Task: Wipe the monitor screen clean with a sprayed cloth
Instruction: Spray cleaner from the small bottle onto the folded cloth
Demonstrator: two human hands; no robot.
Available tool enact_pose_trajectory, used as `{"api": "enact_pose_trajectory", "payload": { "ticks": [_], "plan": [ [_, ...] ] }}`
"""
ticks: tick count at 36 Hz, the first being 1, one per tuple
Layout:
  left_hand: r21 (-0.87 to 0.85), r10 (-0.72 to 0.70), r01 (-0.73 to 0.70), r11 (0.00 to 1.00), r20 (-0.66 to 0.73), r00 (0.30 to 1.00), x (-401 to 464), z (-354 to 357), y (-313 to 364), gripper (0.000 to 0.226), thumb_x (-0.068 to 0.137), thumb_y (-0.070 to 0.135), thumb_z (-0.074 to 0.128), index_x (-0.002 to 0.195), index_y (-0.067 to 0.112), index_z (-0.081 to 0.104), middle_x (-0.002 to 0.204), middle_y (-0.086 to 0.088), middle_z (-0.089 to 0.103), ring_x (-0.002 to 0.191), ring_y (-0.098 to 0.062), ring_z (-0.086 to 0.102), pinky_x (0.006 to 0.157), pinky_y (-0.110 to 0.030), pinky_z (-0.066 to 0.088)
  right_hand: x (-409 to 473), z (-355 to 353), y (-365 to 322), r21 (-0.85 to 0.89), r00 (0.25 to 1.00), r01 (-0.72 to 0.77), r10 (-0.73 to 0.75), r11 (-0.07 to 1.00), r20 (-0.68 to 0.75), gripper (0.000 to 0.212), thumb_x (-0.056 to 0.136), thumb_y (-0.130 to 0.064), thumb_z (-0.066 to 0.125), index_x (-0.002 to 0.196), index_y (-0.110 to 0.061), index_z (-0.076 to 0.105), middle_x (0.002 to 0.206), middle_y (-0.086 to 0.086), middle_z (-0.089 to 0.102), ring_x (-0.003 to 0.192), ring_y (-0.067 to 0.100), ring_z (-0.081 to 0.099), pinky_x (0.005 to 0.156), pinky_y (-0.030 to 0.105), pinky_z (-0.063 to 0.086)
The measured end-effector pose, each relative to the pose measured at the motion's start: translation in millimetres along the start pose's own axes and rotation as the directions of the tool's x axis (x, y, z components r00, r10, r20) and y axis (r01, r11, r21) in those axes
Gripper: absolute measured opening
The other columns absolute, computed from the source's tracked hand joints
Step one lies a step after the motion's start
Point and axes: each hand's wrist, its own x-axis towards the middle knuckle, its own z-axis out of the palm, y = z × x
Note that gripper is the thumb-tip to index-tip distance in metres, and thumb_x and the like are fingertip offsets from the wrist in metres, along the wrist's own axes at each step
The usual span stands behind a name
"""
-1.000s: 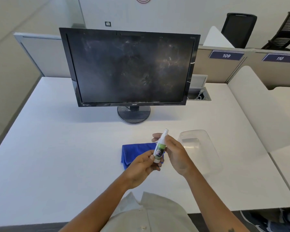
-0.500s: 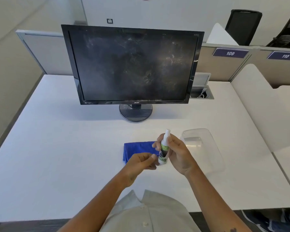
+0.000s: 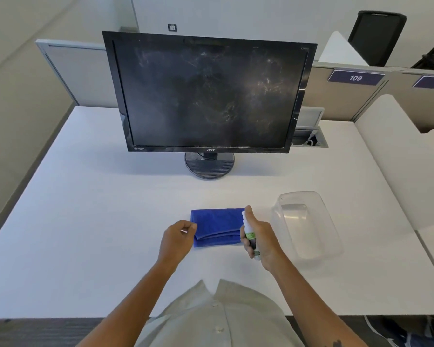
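Two blue cloth folds on desk; monitor screen smudged.

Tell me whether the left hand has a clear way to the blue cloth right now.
Probably yes. The left hand hangs at the blue cloth's left edge with nothing between them; the right hand holds the spray bottle at the other side.

Bright, even light fills the room around me, and the white desk looks pale and a little washed out, with only a soft shadow under the monitor and fainter ones beneath my hands. The dark screen catches the light, so its smears and dust glow greyish, brightest toward its right side. Straight lines bow near the picture's edges, and the far corners look softer than the middle.
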Motion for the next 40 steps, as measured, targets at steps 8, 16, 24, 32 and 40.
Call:
{"api": "enact_pose_trajectory", "payload": {
  "ticks": [8, 16, 24, 32, 40],
  "plan": [
    [0.033, -0.025, 0.025, 0.999, 0.001, 1.0, -5, -10, -13, 0.015, 0.105, 0.035, 0.064, 0.093, 0.036, 0.074, 0.101, 0.013, 0.076, 0.092, -0.005, 0.07, 0.074, -0.026, 0.053, 11, 20, 16, -0.07, 0.984, -0.083, 0.07, 0.994, -0.163, 0.07, 0.074, -0.083, 0.058, 0.054, -0.016, 0.05, 0.057, 0.008, 0.05, 0.04, 0.016, 0.035, 0.04, 0.025, 0.027],
    [0.058, -0.01, 0.011, 0.998, -0.019, 1.0, -14, -16, -20, 0.018, 0.106, 0.034, 0.064, 0.09, 0.041, 0.069, 0.099, 0.017, 0.072, 0.092, -0.001, 0.068, 0.074, -0.024, 0.051, 16, 32, 21, -0.13, 0.961, -0.061, 0.023, 0.99, -0.275, 0.056, 0.075, -0.075, 0.05, 0.055, -0.022, 0.047, 0.056, 0.002, 0.048, 0.042, 0.013, 0.035, 0.042, 0.027, 0.031],
    [0.058, -0.028, 0.029, 0.998, -0.017, 0.999, -11, -20, -26, 0.011, 0.107, 0.033, 0.063, 0.1, 0.034, 0.072, 0.102, 0.014, 0.072, 0.094, 0.0, 0.066, 0.08, -0.028, 0.052, 18, 12, 24, 0.081, 0.982, -0.098, 0.11, 0.992, -0.153, 0.061, 0.075, -0.077, 0.059, 0.06, -0.018, 0.051, 0.061, 0.011, 0.047, 0.043, 0.018, 0.034, 0.045, 0.027, 0.027],
    [0.047, -0.028, 0.028, 0.998, -0.006, 1.0, -9, -19, -26, 0.009, 0.107, 0.032, 0.064, 0.103, 0.032, 0.072, 0.105, 0.011, 0.073, 0.095, -0.003, 0.067, 0.086, -0.03, 0.055, 9, 19, 22, 0.119, 0.979, -0.205, 0.203, 0.972, 0.026, 0.065, 0.073, -0.081, 0.063, 0.059, -0.018, 0.057, 0.059, 0.007, 0.05, 0.044, 0.018, 0.036, 0.046, 0.026, 0.029],
    [0.055, -0.03, 0.03, 0.998, -0.007, 1.0, -9, -21, -29, 0.012, 0.107, 0.03, 0.064, 0.109, 0.026, 0.075, 0.107, 0.008, 0.075, 0.096, -0.008, 0.069, 0.09, -0.032, 0.058, 8, 43, 20, 0.075, 0.98, -0.198, 0.196, 0.977, 0.031, 0.052, 0.073, -0.068, 0.061, 0.057, -0.019, 0.056, 0.057, 0.007, 0.047, 0.043, 0.018, 0.031, 0.047, 0.026, 0.026]
  ]
}}
